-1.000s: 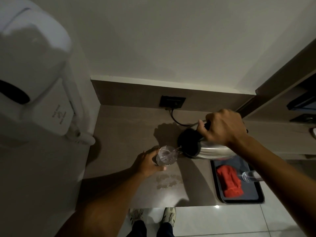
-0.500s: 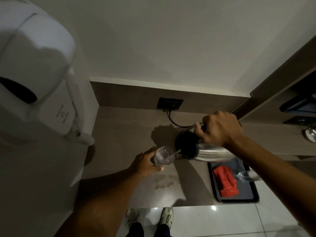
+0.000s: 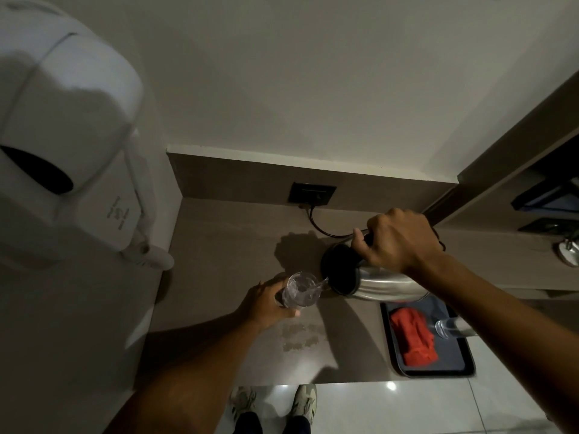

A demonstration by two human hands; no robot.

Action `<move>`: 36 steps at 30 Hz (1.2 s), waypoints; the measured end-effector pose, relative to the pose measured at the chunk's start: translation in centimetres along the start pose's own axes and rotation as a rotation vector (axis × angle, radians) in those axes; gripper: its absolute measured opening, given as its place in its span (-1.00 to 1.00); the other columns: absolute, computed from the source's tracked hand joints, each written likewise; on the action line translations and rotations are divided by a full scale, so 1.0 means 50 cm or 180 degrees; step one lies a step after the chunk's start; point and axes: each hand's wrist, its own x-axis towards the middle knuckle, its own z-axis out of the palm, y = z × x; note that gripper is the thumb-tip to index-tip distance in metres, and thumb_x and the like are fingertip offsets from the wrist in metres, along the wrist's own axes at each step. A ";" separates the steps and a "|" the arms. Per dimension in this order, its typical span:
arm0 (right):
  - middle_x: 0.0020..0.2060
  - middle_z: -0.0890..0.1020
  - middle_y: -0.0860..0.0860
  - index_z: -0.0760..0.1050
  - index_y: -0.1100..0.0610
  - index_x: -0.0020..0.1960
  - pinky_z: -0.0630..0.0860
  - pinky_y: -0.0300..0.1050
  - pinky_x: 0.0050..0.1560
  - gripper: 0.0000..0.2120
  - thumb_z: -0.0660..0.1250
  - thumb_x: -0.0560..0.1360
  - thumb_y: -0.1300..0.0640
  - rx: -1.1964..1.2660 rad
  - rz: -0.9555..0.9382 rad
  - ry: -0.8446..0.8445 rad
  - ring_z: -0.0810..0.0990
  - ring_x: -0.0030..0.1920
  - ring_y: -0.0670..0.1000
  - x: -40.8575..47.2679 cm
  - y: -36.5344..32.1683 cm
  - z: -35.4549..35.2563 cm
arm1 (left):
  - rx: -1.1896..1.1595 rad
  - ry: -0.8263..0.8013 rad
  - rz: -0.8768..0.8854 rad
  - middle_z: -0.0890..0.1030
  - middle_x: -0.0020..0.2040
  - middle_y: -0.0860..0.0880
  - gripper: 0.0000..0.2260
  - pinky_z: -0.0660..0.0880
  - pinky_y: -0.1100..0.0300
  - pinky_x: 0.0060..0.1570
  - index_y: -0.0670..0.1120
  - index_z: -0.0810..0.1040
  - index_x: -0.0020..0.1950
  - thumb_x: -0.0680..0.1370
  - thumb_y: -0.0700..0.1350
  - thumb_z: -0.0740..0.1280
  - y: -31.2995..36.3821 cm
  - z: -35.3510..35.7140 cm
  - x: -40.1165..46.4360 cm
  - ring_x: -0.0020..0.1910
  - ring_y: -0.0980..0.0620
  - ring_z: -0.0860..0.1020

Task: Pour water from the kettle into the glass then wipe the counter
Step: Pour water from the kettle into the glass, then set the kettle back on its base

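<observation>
A steel kettle point(image 3: 380, 285) with a black lid is tipped to the left, and my right hand point(image 3: 396, 242) grips its black handle. A thin stream of water runs from its spout into a clear glass point(image 3: 299, 290). My left hand point(image 3: 266, 303) holds that glass upright on the brown counter point(image 3: 225, 245). A patch of spilled drops point(image 3: 300, 336) lies on the counter just in front of the glass. A folded red cloth point(image 3: 413, 338) rests on a dark tray point(image 3: 454, 363) at the right.
A second clear glass point(image 3: 451, 327) lies on the tray, partly behind my right forearm. A black wall socket point(image 3: 311, 193) with a cord sits at the back. A white wall-mounted hair dryer point(image 3: 62, 126) juts out at the left. The counter's front edge drops to a tiled floor.
The kettle keeps pouring and the glass holds a little more water. Both hands stay in place; my head has shifted slightly.
</observation>
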 end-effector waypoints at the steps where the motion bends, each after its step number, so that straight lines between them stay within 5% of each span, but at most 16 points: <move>1: -0.60 0.43 0.03 0.39 0.13 -0.49 0.32 -0.24 -0.52 -0.43 0.02 0.51 -0.22 0.0001 -0.0002 0.0003 0.37 -0.62 0.03 0.000 0.001 0.003 | 0.0006 -0.0006 0.0007 0.66 0.24 0.02 -0.24 0.59 0.03 0.21 0.06 0.45 0.43 0.28 0.19 0.59 0.000 -0.001 0.000 0.21 0.01 0.61; 9: -0.61 0.45 0.02 0.44 0.11 -0.47 0.33 -0.22 -0.54 -0.44 0.03 0.50 -0.22 0.0202 0.0129 0.0071 0.38 -0.61 0.01 -0.017 0.006 0.035 | -0.0007 0.0012 0.0053 0.68 0.20 0.05 -0.23 0.59 0.07 0.18 0.11 0.46 0.41 0.25 0.23 0.58 -0.003 -0.003 0.000 0.15 0.03 0.63; 14: -0.67 0.27 -0.09 0.29 0.05 -0.55 0.03 -0.30 -0.45 -0.55 0.17 0.46 -0.10 0.0746 0.0451 0.0349 0.23 -0.66 -0.06 -0.045 0.011 0.056 | -0.0095 -0.0031 0.0110 0.66 0.23 0.02 -0.26 0.57 0.07 0.21 0.06 0.48 0.41 0.28 0.17 0.61 -0.006 -0.003 0.006 0.18 0.00 0.61; 21: -0.59 0.47 0.12 0.44 0.12 -0.48 0.28 -0.21 -0.54 -0.64 0.19 0.46 0.02 0.2043 0.1275 0.0462 0.40 -0.58 0.04 -0.088 0.041 0.099 | -0.0145 0.0046 0.0098 0.66 0.25 -0.02 -0.32 0.53 0.08 0.25 -0.01 0.52 0.39 0.30 0.04 0.63 -0.003 0.001 0.006 0.24 -0.01 0.59; 25: -0.58 0.47 0.02 0.47 0.10 -0.48 0.36 -0.31 -0.58 -0.68 0.22 0.42 0.07 0.2724 0.2018 0.0781 0.45 -0.56 -0.13 -0.101 0.071 0.124 | -0.0102 0.0077 0.0136 0.65 0.25 0.03 -0.27 0.54 0.09 0.23 0.05 0.51 0.40 0.26 0.13 0.62 -0.006 0.001 0.006 0.23 0.03 0.59; 27: -0.53 0.50 0.12 0.49 0.21 -0.44 0.48 -0.10 -0.52 -0.67 0.23 0.45 0.10 0.3005 0.2361 0.0904 0.51 -0.50 -0.03 -0.104 0.097 0.145 | -0.0093 0.0085 0.0141 0.66 0.24 0.08 -0.24 0.57 0.12 0.20 0.10 0.49 0.40 0.23 0.18 0.61 -0.010 0.001 0.007 0.19 0.07 0.61; 32: -0.49 0.44 0.07 0.43 0.19 -0.39 0.44 -0.07 -0.38 -0.69 0.21 0.54 0.21 0.3479 0.3158 0.1295 0.46 -0.48 0.00 -0.105 0.145 0.223 | -0.0088 0.0074 0.0172 0.67 0.14 0.21 -0.19 0.59 0.22 0.10 0.23 0.43 0.39 0.17 0.30 0.55 -0.022 0.005 0.012 0.03 0.21 0.64; 36: -0.61 0.41 -0.11 0.36 0.13 -0.44 0.31 -0.27 -0.52 -0.66 0.17 0.52 0.21 0.3656 0.3312 0.1579 0.33 -0.60 -0.18 -0.106 0.148 0.272 | -0.0066 0.0033 0.0174 0.67 0.10 0.24 -0.20 0.58 0.24 0.09 0.25 0.43 0.38 0.16 0.30 0.55 -0.026 0.005 0.017 -0.01 0.24 0.63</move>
